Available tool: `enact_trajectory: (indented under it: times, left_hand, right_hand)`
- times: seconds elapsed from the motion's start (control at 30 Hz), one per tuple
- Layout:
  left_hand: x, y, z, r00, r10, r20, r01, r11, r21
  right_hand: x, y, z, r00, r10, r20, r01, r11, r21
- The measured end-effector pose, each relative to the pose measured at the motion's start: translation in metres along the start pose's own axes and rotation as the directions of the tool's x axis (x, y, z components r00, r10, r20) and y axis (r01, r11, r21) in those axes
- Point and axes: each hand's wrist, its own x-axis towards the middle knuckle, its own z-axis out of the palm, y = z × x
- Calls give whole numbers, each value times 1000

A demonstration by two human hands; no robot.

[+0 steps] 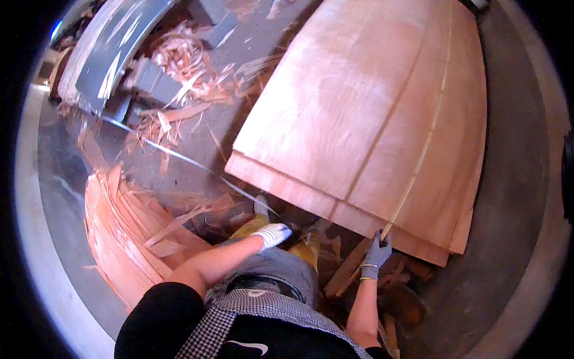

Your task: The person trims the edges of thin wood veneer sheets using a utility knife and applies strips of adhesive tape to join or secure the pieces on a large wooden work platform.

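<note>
My right hand (376, 250), in a grey glove, is closed on the near end of a long thin yellow strip (422, 157). The strip runs away from me along a stack of thin wood veneer sheets (341, 113), and my fingers are at the stack's near edge. In a white striped glove, my left hand (274, 236) hovers before my thighs, left of that edge. Its fingers look loosely stretched, and nothing shows in them. A pale narrow band (179, 157) stretches from the far left to just beyond this hand; I cannot tell whether they touch.
On the left lies a fanned pile of veneer strips (128, 230). Farther off stands a grey-green machine part (110, 60), with tangled shavings (179, 57) beside it. Broken wood pieces (350, 266) litter the floor around my feet.
</note>
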Motion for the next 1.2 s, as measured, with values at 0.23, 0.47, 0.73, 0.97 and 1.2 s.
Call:
enact_trajectory:
  times: [0.23, 0.47, 0.73, 0.97, 1.2]
  left_hand:
    - [-54, -128, -43, 970, -226, -89, 215, 969, -119]
    - [-30, -135, -32, 940, -341, -32, 291, 846, -446]
    - [84, -185, 89, 866, -474, 158, 467, 654, -595]
    - [145, -190, 101, 833, -515, 202, 358, 224, -906]
    - [46, -229, -19, 851, -516, -100, -305, -329, -894]
  right_hand:
    - [-53, -21, 67, 948, 240, 207, -254, 967, 39]
    - [-44, -14, 126, 873, 250, 420, -169, 961, -220]
    - [-32, 18, 98, 894, 331, 301, -188, 888, -419]
    - [-4, 61, 69, 944, 175, 280, -36, 897, -440]
    - [-53, -75, 83, 986, 155, 69, -119, 924, -364]
